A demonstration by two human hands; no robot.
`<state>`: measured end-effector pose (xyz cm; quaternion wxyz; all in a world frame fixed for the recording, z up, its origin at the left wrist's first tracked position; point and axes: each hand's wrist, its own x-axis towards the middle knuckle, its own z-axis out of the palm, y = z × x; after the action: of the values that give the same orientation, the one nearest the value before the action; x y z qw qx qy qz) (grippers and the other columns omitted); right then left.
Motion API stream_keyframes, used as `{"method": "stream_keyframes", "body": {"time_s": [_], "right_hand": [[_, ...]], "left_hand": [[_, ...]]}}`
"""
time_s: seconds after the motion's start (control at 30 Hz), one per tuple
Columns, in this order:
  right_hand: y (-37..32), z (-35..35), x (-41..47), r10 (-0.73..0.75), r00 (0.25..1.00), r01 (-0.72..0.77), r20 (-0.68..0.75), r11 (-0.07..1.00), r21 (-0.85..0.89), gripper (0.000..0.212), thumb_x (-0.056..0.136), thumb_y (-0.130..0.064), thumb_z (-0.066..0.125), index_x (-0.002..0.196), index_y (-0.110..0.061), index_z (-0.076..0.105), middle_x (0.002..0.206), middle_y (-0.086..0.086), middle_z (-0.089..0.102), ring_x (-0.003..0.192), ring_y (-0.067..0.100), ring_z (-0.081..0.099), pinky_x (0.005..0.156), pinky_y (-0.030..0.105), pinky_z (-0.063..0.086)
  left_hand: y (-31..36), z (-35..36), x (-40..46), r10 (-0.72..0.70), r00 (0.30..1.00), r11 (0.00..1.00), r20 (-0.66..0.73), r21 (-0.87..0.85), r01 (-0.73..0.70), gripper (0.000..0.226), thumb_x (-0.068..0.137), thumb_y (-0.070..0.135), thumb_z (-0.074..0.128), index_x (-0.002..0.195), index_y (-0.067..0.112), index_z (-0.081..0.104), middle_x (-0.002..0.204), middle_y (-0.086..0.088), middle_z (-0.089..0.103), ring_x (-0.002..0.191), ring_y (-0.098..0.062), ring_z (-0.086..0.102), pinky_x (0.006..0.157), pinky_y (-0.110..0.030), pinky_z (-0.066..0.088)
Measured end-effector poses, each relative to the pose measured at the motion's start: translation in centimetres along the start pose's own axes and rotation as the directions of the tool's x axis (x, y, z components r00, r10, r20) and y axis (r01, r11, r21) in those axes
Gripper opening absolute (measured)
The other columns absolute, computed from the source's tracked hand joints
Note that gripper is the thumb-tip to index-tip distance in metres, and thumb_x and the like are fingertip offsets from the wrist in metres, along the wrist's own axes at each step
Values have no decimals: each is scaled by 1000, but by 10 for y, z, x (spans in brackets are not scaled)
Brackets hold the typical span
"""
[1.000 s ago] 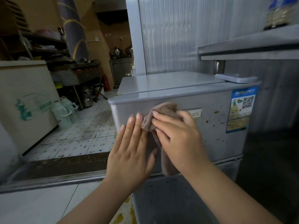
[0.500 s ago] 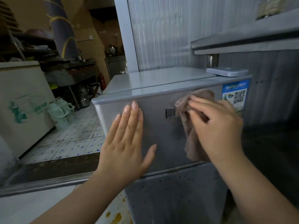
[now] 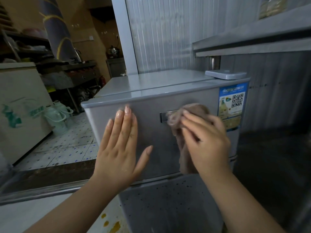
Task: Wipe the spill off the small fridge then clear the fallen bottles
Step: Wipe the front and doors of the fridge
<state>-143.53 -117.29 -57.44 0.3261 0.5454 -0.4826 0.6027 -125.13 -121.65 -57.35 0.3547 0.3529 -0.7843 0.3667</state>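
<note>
The small grey fridge [image 3: 151, 88] stands in front of me. My left hand [image 3: 121, 148] lies flat on the left half of its upper door, fingers straight. My right hand [image 3: 205, 140] holds a brown cloth [image 3: 196, 110] against the door's right half, next to a small metal badge [image 3: 165, 116]. Part of the cloth hangs below the hand. Dark specks dot the lower door [image 3: 168, 202]. A blue label [image 3: 233, 105] with a QR code is stuck at the door's upper right. No fallen bottles are in view.
A white flat box [image 3: 225, 74] lies on the fridge top. A metal shelf [image 3: 252, 42] overhangs at the right. Yellow drops [image 3: 111, 224] stain the floor at the fridge's foot. Pale green jugs [image 3: 57, 118] and a chest freezer [image 3: 20, 105] stand at the left.
My right hand carried the cloth across the upper door from its left half toward the blue label, then slightly back toward the badge. My left hand stayed flat on the door.
</note>
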Motion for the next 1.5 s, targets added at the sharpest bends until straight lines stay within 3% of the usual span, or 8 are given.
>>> {"method": "stream_keyframes", "body": {"time_s": [0.1, 0.27, 0.4, 0.6, 0.8, 0.97, 1.3, 1.5], "right_hand": [[2, -6, -21, 160, 987, -161, -27, 986, -46, 30, 78, -19, 54, 92, 0, 72, 97, 5, 70, 94, 17, 47, 94, 6, 32], [-11, 9, -39, -51, 983, 31, 177, 993, 111, 41, 97, -28, 42, 92, -3, 74, 101, 6, 71, 95, 25, 59, 102, 9, 24], [13, -7, -17, 97, 995, -97, 32, 995, -8, 30, 83, -23, 53, 93, -4, 73, 97, 4, 71, 94, 17, 50, 91, 9, 34], [30, -10, -2, 214, 967, -219, -137, 975, -27, 28, 78, -16, 56, 94, 0, 72, 98, -3, 63, 93, 21, 56, 92, 11, 38], [30, -20, -45, 78, 994, -75, 80, 997, -35, 28, 77, -17, 53, 93, -5, 72, 102, -10, 57, 96, 15, 49, 101, 2, 26], [41, -22, 5, 283, 952, -287, -112, 958, -18, 30, 77, -17, 57, 99, 1, 69, 100, -7, 58, 96, 17, 53, 89, 13, 39], [42, -23, -39, 23, 996, -20, 90, 999, -33, 28, 79, -17, 53, 105, -10, 61, 111, -13, 60, 99, 15, 49, 102, 2, 24], [70, -25, 6, 328, 913, -357, -244, 930, -87, 33, 81, -16, 53, 103, 4, 68, 107, -1, 60, 95, 19, 49, 92, -6, 21]], "left_hand": [[2, -10, 5, 46, 998, 998, -42, -46, -48, 62, 99, 43, 20, 140, -4, 17, 149, -11, 17, 143, -20, 3, 117, -37, 5], [25, -13, 26, 254, 965, 951, -63, -167, -261, 58, 98, 41, 24, 137, -1, 27, 146, -16, 25, 137, -22, 22, 115, -38, 15], [16, -4, 33, 320, 945, 942, 70, -124, -310, 61, 99, 46, 15, 139, 1, 24, 147, -13, 22, 140, -18, 15, 115, -33, 9], [24, -6, 31, 284, 957, 951, 51, -144, -275, 61, 99, 44, 14, 138, -2, 25, 146, -14, 23, 136, -21, 21, 114, -35, 12], [33, -3, 29, 245, 967, 968, 76, -83, -239, 63, 98, 45, 17, 137, -3, 26, 146, -18, 26, 137, -25, 22, 114, -38, 12], [44, -3, 28, 202, 977, 979, 67, -39, -200, 64, 94, 43, 25, 136, -5, 34, 145, -19, 27, 136, -27, 24, 114, -38, 12], [65, 2, 39, 250, 968, 965, -5, -76, -249, 63, 90, 42, 34, 136, -2, 37, 144, -15, 34, 136, -25, 26, 113, -39, 18], [56, 29, 37, 366, 928, 928, -75, 107, -357, 56, 95, 35, 35, 138, 0, 33, 148, -7, 27, 138, -25, 21, 114, -38, 14]]}}
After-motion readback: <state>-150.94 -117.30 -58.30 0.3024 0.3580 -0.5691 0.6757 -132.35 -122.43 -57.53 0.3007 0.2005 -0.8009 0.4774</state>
